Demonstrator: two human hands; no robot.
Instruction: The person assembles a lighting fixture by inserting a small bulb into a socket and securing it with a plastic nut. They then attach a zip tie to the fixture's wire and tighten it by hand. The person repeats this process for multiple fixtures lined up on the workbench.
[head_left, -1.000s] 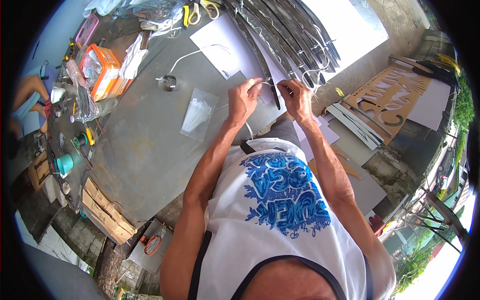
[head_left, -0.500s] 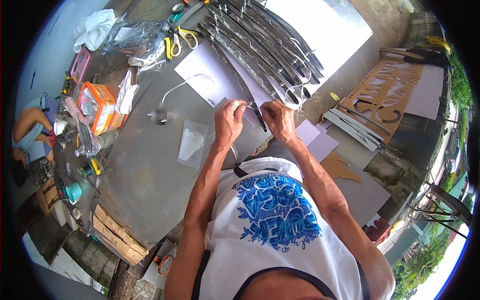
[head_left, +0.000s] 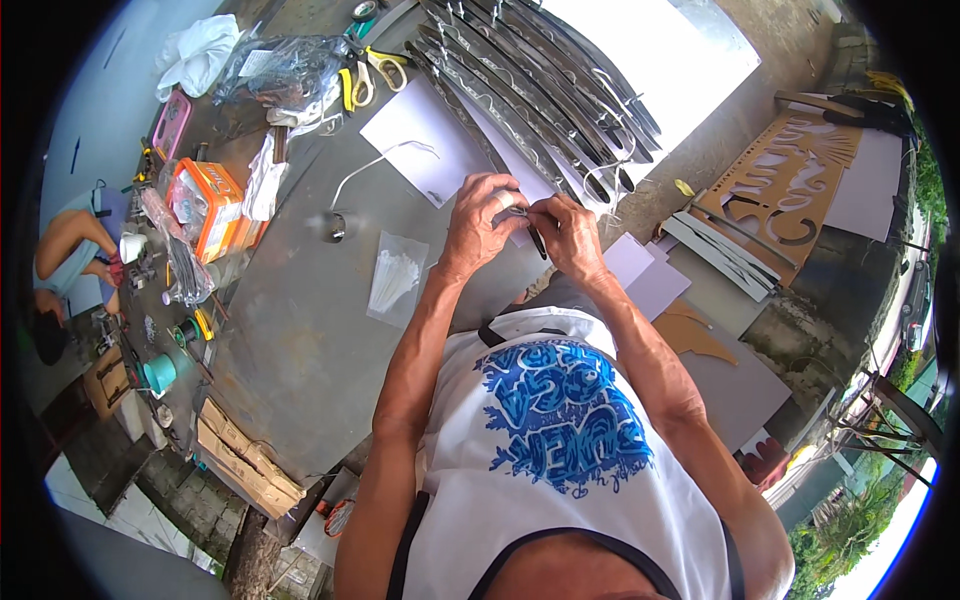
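Dark strip: nearest of the pile, on the bench side closest to the person; directly at the hands, partly hidden by them.
Long axis: runs far-L to near-R, slanting; far end well beyond the hands, near tip pokes out betw. them, twd the lap.
L hand: curled, thumb + index pinching a thin strand; covers part of the strip.
R hand: fingertips pinched on same strand, approx.; exact grip can't tell.
Nearer hand: R, just beside near tip; L slightly farther.
Other strips: beyond hands, roughly parallel.
Clear packet: L of L hand, apart.
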